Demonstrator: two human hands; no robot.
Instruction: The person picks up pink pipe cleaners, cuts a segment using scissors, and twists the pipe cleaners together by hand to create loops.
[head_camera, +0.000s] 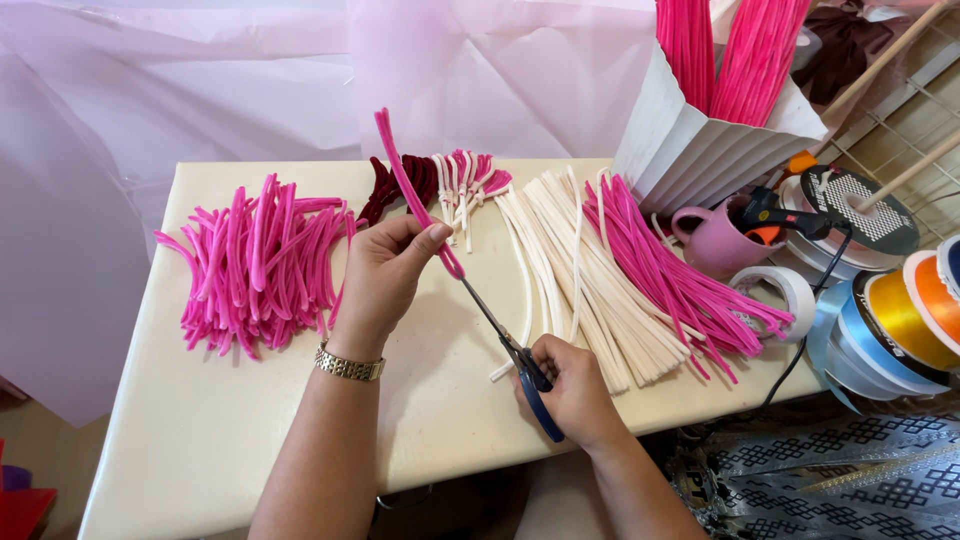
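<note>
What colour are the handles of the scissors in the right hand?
Dark blue. The head view shows the scissors held by the right hand.

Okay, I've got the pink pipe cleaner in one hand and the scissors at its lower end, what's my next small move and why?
Probably close the scissors. Their blades already meet the lower end of the pink pipe cleaner, which the left hand holds up taut, and the right hand grips the handles.

Bright, even daylight fills the view, with soft shadows under the left hand and right hand. Focus is sharp near the grip; slight wide-angle stretching bends the frame edges.
</note>
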